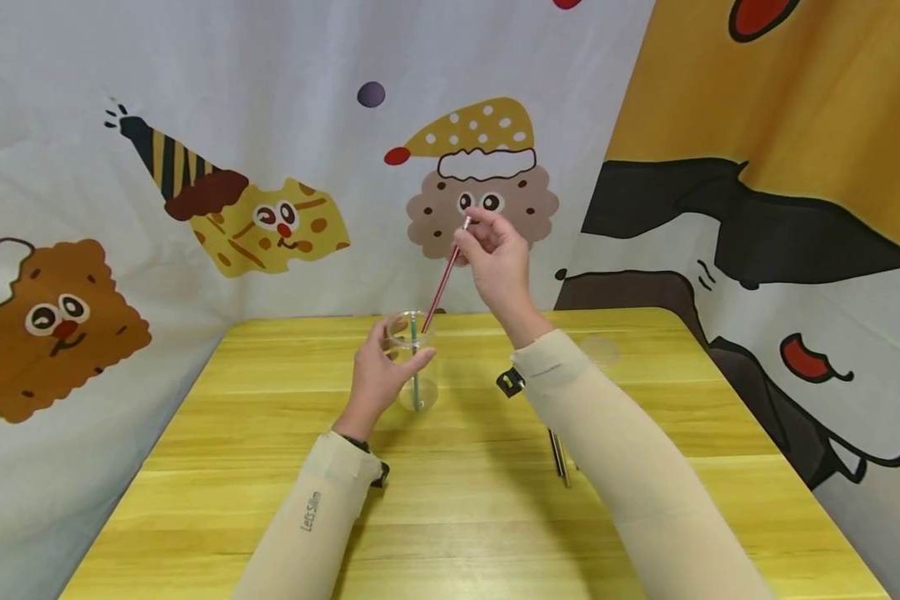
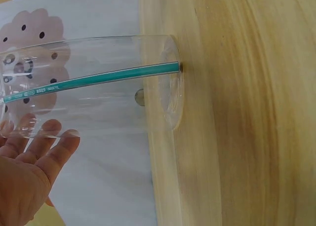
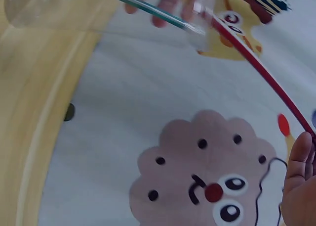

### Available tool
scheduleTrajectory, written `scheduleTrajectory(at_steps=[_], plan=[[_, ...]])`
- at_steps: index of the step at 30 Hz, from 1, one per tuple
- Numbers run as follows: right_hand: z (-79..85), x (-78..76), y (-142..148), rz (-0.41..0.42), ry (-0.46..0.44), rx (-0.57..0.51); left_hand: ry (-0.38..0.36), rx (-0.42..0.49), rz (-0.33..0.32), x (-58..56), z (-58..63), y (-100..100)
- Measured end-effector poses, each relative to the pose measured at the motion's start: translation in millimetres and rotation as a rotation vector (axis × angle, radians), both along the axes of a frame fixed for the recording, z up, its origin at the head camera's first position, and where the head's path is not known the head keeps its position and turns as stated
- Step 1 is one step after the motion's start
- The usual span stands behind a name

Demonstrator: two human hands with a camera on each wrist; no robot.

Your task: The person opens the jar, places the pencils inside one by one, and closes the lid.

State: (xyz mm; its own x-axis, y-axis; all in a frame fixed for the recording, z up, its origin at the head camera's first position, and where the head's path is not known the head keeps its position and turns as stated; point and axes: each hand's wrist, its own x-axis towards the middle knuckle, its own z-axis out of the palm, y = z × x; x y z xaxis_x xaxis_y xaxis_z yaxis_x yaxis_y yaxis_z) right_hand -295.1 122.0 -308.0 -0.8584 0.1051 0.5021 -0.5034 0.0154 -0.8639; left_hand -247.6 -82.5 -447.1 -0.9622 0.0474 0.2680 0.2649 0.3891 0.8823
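Note:
A clear plastic jar (image 1: 418, 387) stands upright on the table, with a teal pencil (image 2: 113, 78) standing slightly tilted inside it. My left hand (image 1: 378, 371) holds the jar near its rim, thumb on the near side and fingers at the far side. Between thumb and fingertips, my right hand (image 1: 501, 258) pinches a red pencil (image 1: 444, 279) by its upper end, above and to the right of the jar. The red pencil slants down to the left, its lower end at the jar's mouth. In the right wrist view, only part of the right hand shows.
Several dark and gold pencils (image 1: 558, 458) lie on the wooden table (image 1: 270, 417), partly hidden under the right forearm. A clear round lid (image 1: 600, 350) lies farther back on the right. Behind the table's far edge hangs a cartoon-printed curtain (image 1: 292, 100).

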Motion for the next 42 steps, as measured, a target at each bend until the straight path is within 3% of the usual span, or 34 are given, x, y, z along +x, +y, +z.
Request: scheduleTrajectory(at_steps=[5, 12, 18, 30, 36, 42], plan=[[-9.7, 1.8, -13, -0.007, 0.030, 0.124, 0.025, 0.003, -0.003, -0.2, 1.0, 0], [-29.8, 6.2, -20, -0.018, -0.055, 0.301, 0.034, 0.013, -0.008, -0.5, 0.5, 1], [-47.7, 8.2, -23, -0.009, -0.062, 0.451, 0.043, 0.003, -0.010, -0.9, -0.5, 1], [-64.0, 13.8, -27, 0.025, -0.109, 0.605, 0.053, 0.000, -0.011, -0.2, -1.8, 0], [-66.5, 16.2, -28, 0.017, -0.058, 0.678, 0.049, 0.004, -0.011, -0.1, -2.4, -1], [-65.1, 21.1, -31, -0.008, 0.027, 0.820, 0.042, -0.002, -0.015, -1.0, -2.7, -2]])
